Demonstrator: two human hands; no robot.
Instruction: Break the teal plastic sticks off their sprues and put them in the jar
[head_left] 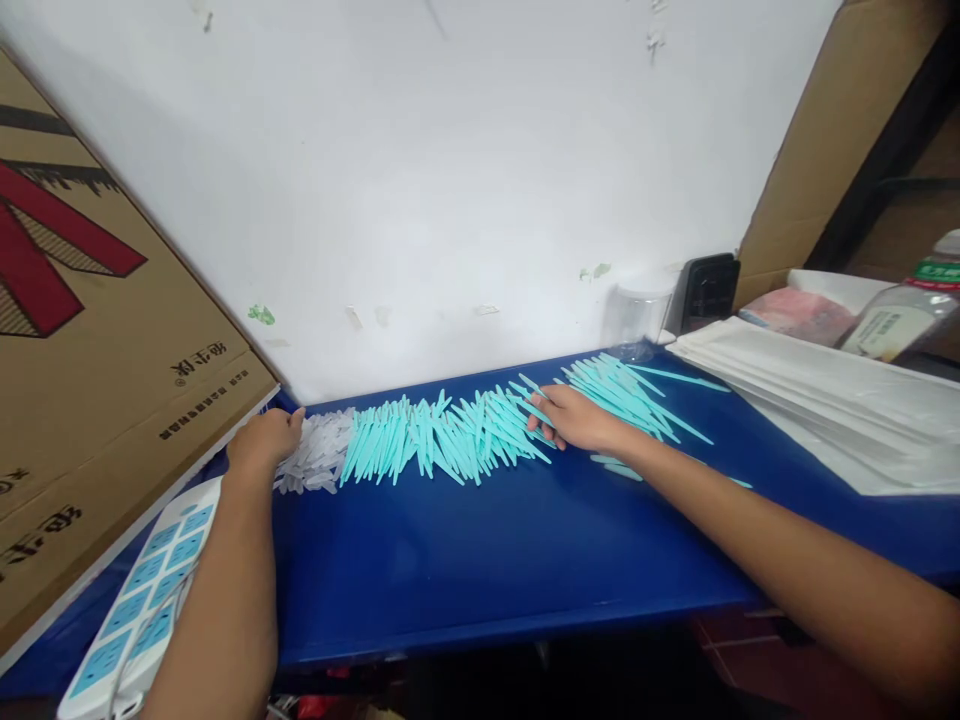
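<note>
A long row of slim teal plastic sticks (390,440), shaped like eyebrow razors, lies side by side on the blue tabletop (450,560). My right hand (566,415) is closed on a teal stick (529,383) over the row's right end, its fingers pinched. More teal sticks (619,395) lie in a looser heap just beyond that hand. At the left end of the row is a pile of small clear plastic caps (322,450). Against this pile's left edge my left hand (262,440) has its fingers curled; what they hold, if anything, is hidden.
A white power strip (150,590) runs beside my left forearm, with a cardboard box (112,350) behind it. To the right are a clear plastic jar (639,318), a black object (709,290), stacked white sheets (825,400) and a bottle (904,315). A white wall borders the back.
</note>
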